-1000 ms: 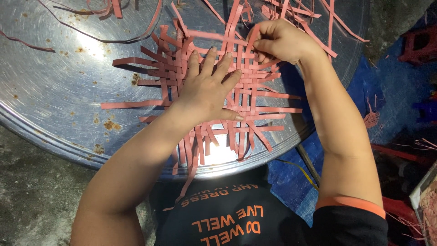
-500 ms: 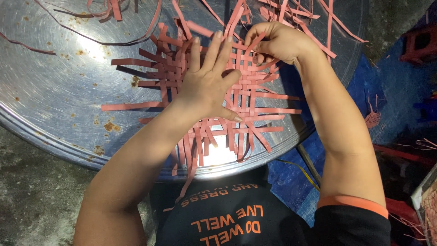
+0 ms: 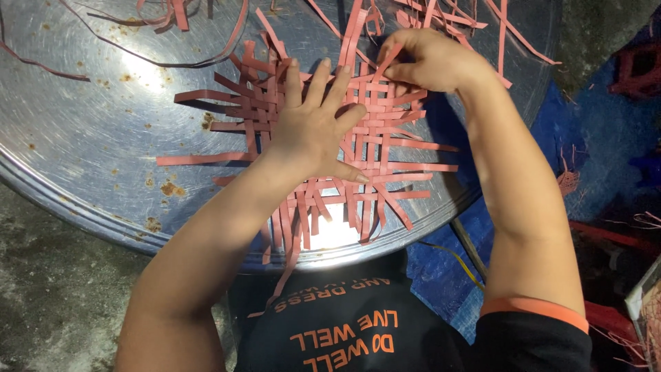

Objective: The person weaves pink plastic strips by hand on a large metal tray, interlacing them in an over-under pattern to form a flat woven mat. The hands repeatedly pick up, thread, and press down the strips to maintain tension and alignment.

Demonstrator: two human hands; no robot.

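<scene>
Closest to me is the person's dark shirt (image 3: pixel 344 337) with orange print on it, and an orange band at the edge of the right sleeve. Both bare arms reach forward from there onto a big round metal tray (image 3: pixel 89 151), shiny, with small rust spots.

On the near half of the tray lies a woven mat (image 3: pixel 372 145) made of flat pinkish-red strips that cross over and under each other. The loose ends stick out on every side, and some hang over the near rim of the tray.

The left hand (image 3: pixel 313 127) lies flat on the middle of the mat, wide open, fingers spread out. It presses down and holds nothing.

A bit farther on, the right hand (image 3: pixel 430 62) is at the far edge of the mat. Its fingers are curled in and pinch the end of a strip (image 3: pixel 368 76).

Past the hands, more loose strips (image 3: pixel 172 14) lie on the far part of the tray. A blue sheet (image 3: pixel 592 138) is off to the right.
</scene>
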